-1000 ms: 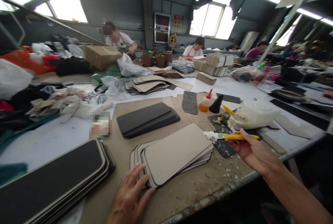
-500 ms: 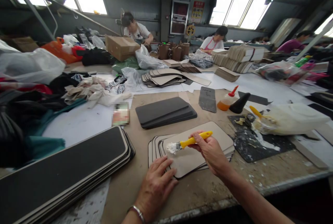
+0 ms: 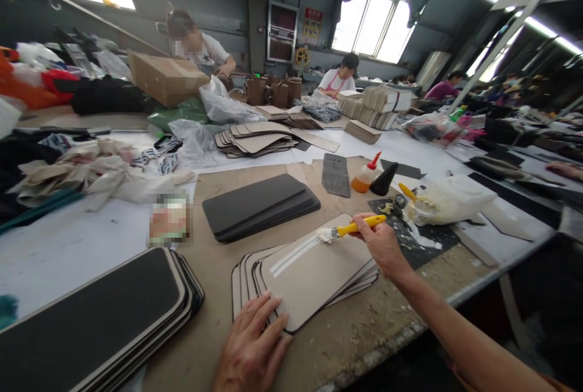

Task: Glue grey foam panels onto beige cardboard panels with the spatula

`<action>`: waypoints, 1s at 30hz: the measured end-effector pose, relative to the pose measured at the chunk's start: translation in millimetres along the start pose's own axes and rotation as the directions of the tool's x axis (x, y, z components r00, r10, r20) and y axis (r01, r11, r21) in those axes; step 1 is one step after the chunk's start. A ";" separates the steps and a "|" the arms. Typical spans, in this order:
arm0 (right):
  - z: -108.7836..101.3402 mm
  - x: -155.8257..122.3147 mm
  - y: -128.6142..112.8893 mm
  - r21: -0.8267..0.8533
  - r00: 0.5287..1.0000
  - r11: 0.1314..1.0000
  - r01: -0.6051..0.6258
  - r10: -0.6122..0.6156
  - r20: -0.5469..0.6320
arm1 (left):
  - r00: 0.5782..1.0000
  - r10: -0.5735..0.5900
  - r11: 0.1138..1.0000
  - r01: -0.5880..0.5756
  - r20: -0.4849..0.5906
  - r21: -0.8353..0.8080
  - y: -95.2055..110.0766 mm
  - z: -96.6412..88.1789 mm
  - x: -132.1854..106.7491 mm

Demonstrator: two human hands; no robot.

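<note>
In my right hand (image 3: pixel 381 246) is a yellow-handled brush (image 3: pixel 359 225), its bristles loaded with white paste and touching the top beige panel (image 3: pixel 314 276). A white streak of paste (image 3: pixel 295 256) runs along that panel from its left part up to the brush. My left hand (image 3: pixel 255 338) lies with fingers stretched out on the near left edge of the fanned panel stack. Behind the stack lie several dark grey panels (image 3: pixel 259 203). To the right, a black paste-smeared board (image 3: pixel 414 228) carries a cut-open white jug (image 3: pixel 455 197) with another yellow-handled tool (image 3: pixel 407 191) in it.
A stack of long black panels (image 3: pixel 104 313) fills the near left. Behind the work stand a bottle of orange liquid (image 3: pixel 364 176), a black cone (image 3: pixel 384 179) and a grey marked plate (image 3: pixel 336 174). Co-workers (image 3: pixel 339 79) sit across the table. Cloth scraps (image 3: pixel 86 167) lie left.
My right hand has drawn the brush up and right across the top panel, leaving a white streak. The whole view has turned rightward. My left hand still rests on the stack.
</note>
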State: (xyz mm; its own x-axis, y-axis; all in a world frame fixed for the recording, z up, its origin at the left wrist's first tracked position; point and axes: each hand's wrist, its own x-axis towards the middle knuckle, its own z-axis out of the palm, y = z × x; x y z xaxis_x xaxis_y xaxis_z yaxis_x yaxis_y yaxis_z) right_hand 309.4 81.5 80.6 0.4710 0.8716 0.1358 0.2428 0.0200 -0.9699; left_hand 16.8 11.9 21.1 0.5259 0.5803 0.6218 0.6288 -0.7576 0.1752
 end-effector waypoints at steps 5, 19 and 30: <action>-30.7 23.6 11.4 -0.245 0.986 0.965 0.095 -0.124 -0.108 | 0.998 0.045 0.999 -0.045 -0.032 0.017 -4.9 2.0 -0.8; -8.6 -39.9 -16.8 -0.491 0.803 0.642 0.589 -0.535 0.263 | 0.998 -0.070 0.997 0.070 -0.006 -0.009 4.4 0.2 -3.4; 55.8 -140.3 -44.7 -0.068 0.755 0.806 0.588 -0.517 0.402 | 0.996 -0.060 0.998 0.060 -0.061 -0.012 5.4 -8.7 -9.6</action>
State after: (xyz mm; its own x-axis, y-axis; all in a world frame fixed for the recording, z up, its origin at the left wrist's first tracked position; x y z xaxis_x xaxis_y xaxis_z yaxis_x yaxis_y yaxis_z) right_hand 185.1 -14.3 93.6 -0.1112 0.8451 0.5229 0.5300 0.4955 -0.6882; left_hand 10.1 -0.4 22.7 0.4513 0.6058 0.6553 0.6522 -0.7251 0.2211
